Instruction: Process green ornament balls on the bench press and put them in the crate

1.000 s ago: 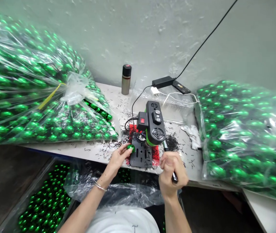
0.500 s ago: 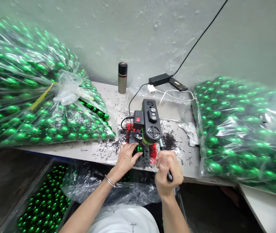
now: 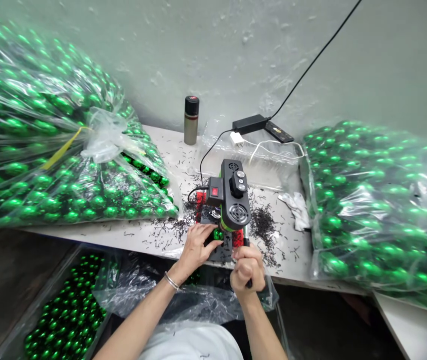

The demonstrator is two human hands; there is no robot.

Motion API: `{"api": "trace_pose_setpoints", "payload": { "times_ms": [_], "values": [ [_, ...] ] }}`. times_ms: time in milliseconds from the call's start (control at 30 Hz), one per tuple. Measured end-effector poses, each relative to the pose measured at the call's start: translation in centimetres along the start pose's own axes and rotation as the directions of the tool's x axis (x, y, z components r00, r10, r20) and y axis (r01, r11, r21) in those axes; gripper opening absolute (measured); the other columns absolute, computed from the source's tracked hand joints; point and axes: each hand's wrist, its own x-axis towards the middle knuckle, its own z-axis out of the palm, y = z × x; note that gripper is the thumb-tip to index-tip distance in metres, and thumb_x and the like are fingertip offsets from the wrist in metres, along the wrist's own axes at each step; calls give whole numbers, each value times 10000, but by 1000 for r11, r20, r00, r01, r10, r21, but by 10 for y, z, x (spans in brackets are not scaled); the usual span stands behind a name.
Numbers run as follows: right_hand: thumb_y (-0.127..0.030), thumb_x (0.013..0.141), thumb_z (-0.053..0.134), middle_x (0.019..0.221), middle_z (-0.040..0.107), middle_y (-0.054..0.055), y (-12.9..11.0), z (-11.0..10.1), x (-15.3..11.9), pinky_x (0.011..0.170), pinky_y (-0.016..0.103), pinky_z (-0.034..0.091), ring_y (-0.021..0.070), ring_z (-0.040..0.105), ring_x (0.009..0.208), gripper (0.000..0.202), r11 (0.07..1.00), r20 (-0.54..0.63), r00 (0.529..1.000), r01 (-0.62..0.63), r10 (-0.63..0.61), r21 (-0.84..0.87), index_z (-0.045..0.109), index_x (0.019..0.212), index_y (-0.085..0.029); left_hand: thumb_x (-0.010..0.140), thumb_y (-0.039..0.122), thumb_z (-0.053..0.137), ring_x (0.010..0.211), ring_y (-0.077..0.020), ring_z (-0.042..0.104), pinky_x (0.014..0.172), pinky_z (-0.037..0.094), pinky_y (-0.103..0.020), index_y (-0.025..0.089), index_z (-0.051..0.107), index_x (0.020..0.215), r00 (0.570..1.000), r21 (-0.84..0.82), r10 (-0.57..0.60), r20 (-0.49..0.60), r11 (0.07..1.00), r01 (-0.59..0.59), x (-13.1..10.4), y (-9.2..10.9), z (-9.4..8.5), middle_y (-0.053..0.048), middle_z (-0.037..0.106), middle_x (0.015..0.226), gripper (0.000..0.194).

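A small black press machine [image 3: 235, 200] with a red switch and round vents stands on the worktable near its front edge. Under its head sits a shiny green ball [image 3: 218, 234], partly hidden by the machine. My left hand [image 3: 197, 246] pinches this ball between thumb and fingers from the left. Wrapped in a fist, my right hand [image 3: 249, 269] grips the black-handled lever [image 3: 247, 242] on the machine's right side. Much of the lever's grip is hidden by the fingers.
Large clear bags of green balls lie at left [image 3: 48, 165] and right [image 3: 378, 210]. A bottle [image 3: 191, 120], a power adapter [image 3: 251, 123] and a white glove [image 3: 296, 210] are on the worktable [image 3: 104, 234]. Small black bits [image 3: 263, 224] are scattered about. Below hangs an opened bag of green balls [image 3: 66, 310].
My right hand has moved left and slightly down with the lever, which now stands more upright in view. The machine's head appears slightly lower. My left hand stays at the ball.
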Motion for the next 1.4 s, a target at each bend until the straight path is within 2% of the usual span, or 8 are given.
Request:
{"api": "trace_pose_setpoints", "payload": {
  "times_ms": [367, 600, 833, 1000, 1133, 1233, 1300, 1400],
  "values": [
    [-290, 1020, 302, 747, 524, -14, 11, 6, -15, 769, 391, 538, 112, 598, 657, 367, 999, -42, 999, -5, 7, 42, 438, 691, -201, 902, 389, 637, 997, -258, 648, 932, 473, -465, 168, 636, 1141, 1000, -11, 0, -5, 1000, 0, 0, -1, 3, -119, 718, 1065, 325],
    [-257, 1006, 347, 780, 527, 2, 19, 6, -20, 721, 357, 532, 127, 617, 715, 332, 997, 65, 995, 76, -78, 27, 450, 697, -196, 897, 397, 638, 997, -265, 641, 919, 485, -463, 183, 650, 1143, 1000, -13, -15, -9, 1000, 15, -1, -3, 3, -109, 719, 1039, 326],
    [-169, 968, 413, 682, 514, -14, -17, -5, 33, 605, 283, 445, 98, 518, 612, 317, 999, -22, 999, -49, 49, 5, 440, 653, -192, 871, 368, 679, 982, -274, 659, 933, 497, -503, 167, 668, 1114, 999, -50, -11, -31, 999, 10, 3, -3, 5, -120, 729, 1056, 315],
    [-105, 941, 436, 622, 491, -26, -44, -10, 75, 538, 249, 380, 91, 504, 584, 318, 976, -13, 976, -219, 219, 12, 461, 634, -185, 885, 367, 662, 1024, -267, 668, 927, 541, -467, 186, 643, 1192, 997, -98, -53, -53, 994, 47, -25, 7, -21, -122, 721, 1092, 357],
    [-108, 931, 457, 603, 496, -19, -47, -4, 76, 523, 256, 372, 96, 502, 568, 337, 978, -71, 975, -207, 209, 30, 462, 602, -179, 909, 337, 625, 1091, -246, 680, 923, 579, -380, 240, 575, 1331, 982, -121, 2, 187, 992, 21, -92, 3, -47, -112, 697, 1200, 436],
    [-104, 921, 478, 590, 488, -20, -44, 2, 70, 496, 254, 350, 95, 490, 543, 355, 981, -147, 970, -188, 194, 54, 440, 575, -177, 910, 362, 605, 1059, -273, 703, 846, 620, -395, 332, 561, 1359, 972, 39, -96, 212, 995, 90, -124, -6, -58, -89, 691, 1228, 451],
    [-106, 916, 489, 582, 478, -21, -43, 4, 68, 488, 257, 343, 98, 487, 535, 358, 982, -180, 965, -181, 189, 62, 442, 568, -175, 918, 353, 596, 1006, -255, 720, 833, 625, -372, 358, 587, 1326, 975, 69, -88, 203, 995, 75, -117, -10, -67, -67, 721, 1162, 408],
    [-113, 910, 503, 581, 479, -19, -42, 4, 67, 492, 265, 350, 109, 500, 543, 350, 981, -178, 965, -180, 191, 76, 457, 568, -173, 967, 229, 505, 911, -218, 721, 817, 606, -354, 243, 665, 1212, 994, 78, 34, 103, 996, -42, -65, -15, -86, -77, 751, 1001, 293]
  ]
}}
